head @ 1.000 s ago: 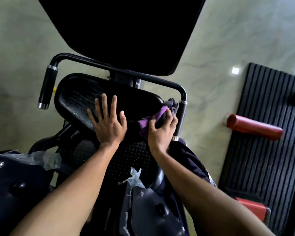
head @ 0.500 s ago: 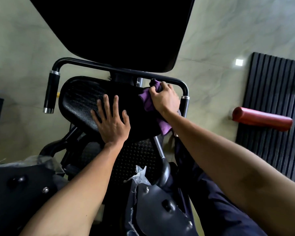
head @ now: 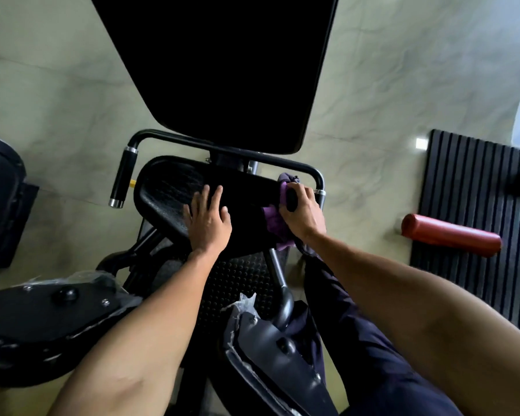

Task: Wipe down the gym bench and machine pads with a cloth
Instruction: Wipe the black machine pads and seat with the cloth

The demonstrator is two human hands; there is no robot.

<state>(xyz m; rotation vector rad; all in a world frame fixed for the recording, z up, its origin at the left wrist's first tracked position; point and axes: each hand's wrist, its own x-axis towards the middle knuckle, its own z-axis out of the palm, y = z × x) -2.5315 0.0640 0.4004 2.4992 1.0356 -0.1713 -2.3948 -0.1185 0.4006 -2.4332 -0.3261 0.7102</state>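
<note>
Your right hand [head: 302,214] grips the crumpled purple cloth [head: 275,225] at the 3 o'clock edge of the black textured seat pad [head: 162,193], fingers [head: 301,191] curled round it; left hand [head: 209,220] flat mid-pad, fingers spread; the rest of the pad lies toward 9 o'clock, left hand probably blocking.

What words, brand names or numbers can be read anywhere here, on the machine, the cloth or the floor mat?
None can be read.
The back pad, seat pad, left handle grip, purple cloth and ribbed floor mat show no lettering.
The yellow tab beside the seat is too small to tell.
</note>
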